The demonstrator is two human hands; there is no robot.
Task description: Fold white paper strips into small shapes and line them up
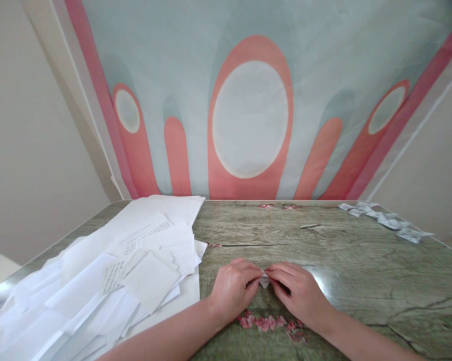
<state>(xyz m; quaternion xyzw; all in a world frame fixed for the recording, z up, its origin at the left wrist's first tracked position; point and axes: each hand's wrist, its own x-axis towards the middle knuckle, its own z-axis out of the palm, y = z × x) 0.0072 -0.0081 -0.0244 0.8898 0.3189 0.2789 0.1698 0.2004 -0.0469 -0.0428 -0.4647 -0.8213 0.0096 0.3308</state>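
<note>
Between my two hands is a small folded piece of paper (264, 281), whitish and pointed at its lower end. My left hand (236, 285) pinches its left side with thumb and fingertips. On the other side my right hand (298, 288) pinches it in the same way. Both hands rest low over the table, just above a printed strip of pink blossoms. The fingers cover most of the paper, so its full shape is hidden.
A spread heap of white paper sheets (94, 281), some printed, covers the left of the wood-patterned table (244, 225). Several small folded papers (387, 220) lie in a row at the far right. Behind the table's back edge rises a patterned wall covering (248, 115).
</note>
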